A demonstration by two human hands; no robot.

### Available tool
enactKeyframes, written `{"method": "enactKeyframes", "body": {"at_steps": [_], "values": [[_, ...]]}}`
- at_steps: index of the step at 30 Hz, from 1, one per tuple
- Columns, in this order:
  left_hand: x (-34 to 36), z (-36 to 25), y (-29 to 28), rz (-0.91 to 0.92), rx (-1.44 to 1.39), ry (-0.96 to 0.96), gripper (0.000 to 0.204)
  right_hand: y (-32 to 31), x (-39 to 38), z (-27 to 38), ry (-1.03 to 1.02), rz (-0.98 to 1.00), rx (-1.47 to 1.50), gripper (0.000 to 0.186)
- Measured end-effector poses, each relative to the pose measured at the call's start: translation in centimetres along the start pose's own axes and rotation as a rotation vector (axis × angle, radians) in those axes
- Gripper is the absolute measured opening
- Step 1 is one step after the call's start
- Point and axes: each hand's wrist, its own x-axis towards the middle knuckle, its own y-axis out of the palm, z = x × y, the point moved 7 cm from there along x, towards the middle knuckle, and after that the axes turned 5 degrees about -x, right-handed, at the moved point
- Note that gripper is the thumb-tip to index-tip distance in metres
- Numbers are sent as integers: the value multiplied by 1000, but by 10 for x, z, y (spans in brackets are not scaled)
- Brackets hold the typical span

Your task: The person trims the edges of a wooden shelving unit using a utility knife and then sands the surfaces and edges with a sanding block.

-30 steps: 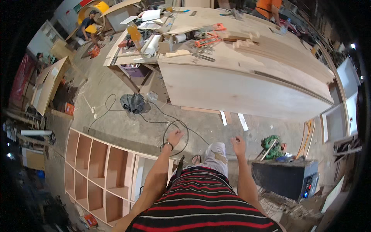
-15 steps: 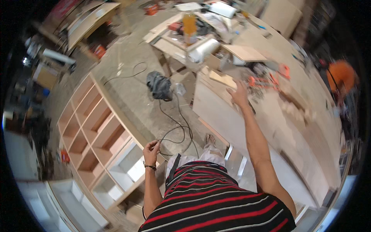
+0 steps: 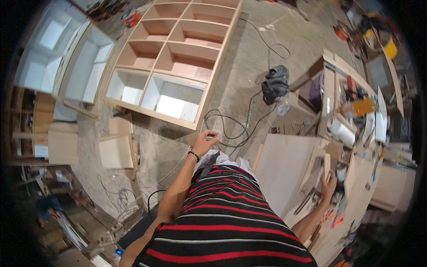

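Note:
My left hand (image 3: 205, 143) is in front of my waist, its thumb and fingers drawn together. Whatever lies between them, if anything, is too small to make out. A dark bracelet (image 3: 194, 155) circles that wrist. On the workbench (image 3: 284, 155) at my right, my right hand (image 3: 328, 186) has its thumb and fingers around the near end of a short pale wood strip (image 3: 327, 163). Near that hand lie a dark narrow tool (image 3: 305, 202) and orange-handled tools (image 3: 330, 216).
An open wooden shelf unit (image 3: 162, 44) with several compartments lies ahead left. Black cable (image 3: 240, 142) loops over the floor beside a dark plastic-wrapped bundle (image 3: 275, 84). A bottle of orange liquid (image 3: 358, 107) and a white roll (image 3: 342, 131) are at the right. Loose panels (image 3: 116, 151) lie left.
My view has swung left, bringing the shelf unit toward the middle. My right hand, spread beside the wood strip before, has closed around its end. My left hand stays near my waist.

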Motion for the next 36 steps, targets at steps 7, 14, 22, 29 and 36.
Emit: {"method": "enactKeyframes", "body": {"at_steps": [7,14,22,29,36], "values": [[28,-56,23,191,-285,26,43,82,6,185,172,334,781,50],[78,-75,-42,-56,-496,23,29,194,-10,562,-630,716,598,69],[123,-23,-129,-350,-489,-166,35,282,2,714,-1119,706,-90,98],[87,99,-198,-810,-173,-473,48,472,121,739,-685,1044,301,81],[-17,210,-254,-1071,84,-780,47,603,194,887,-924,994,-21,80]]}}
